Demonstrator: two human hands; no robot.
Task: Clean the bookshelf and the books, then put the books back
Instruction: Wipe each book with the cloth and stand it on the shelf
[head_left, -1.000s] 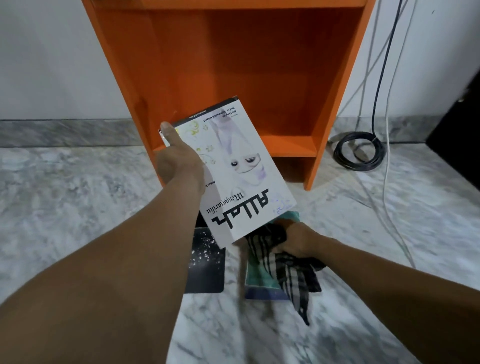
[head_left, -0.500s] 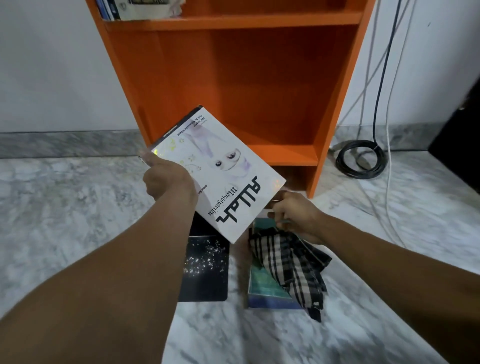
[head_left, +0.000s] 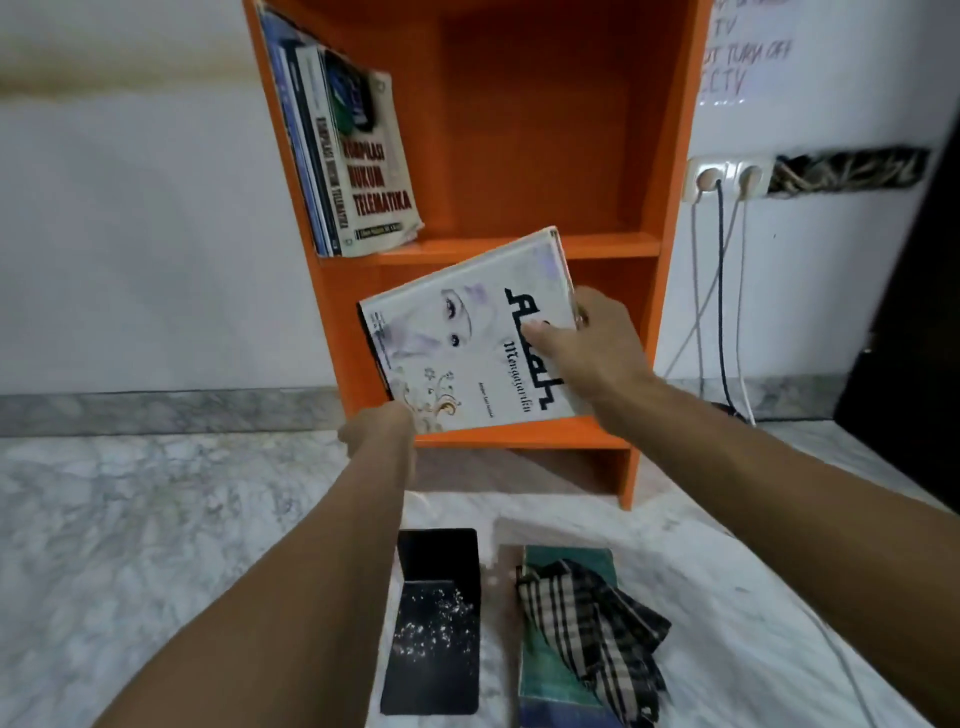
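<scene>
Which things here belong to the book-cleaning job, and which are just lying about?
Part of the job: orange bookshelf; white book, held in left hand and right hand; shelved books; black book and teal book on the floor; checked cloth on the teal book.
Just lying about: wall sockets; cables; handwritten wall note.

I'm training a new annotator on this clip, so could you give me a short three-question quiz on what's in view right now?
1. True or false: the left hand and the right hand both hold the white book.
2. How many books lie on the floor in front of the orange bookshelf?
3. The checked cloth lies: A in the right hand; B on the teal book; C inside the orange bookshelf.
Key: 1 true. 2 two. 3 B.
</scene>
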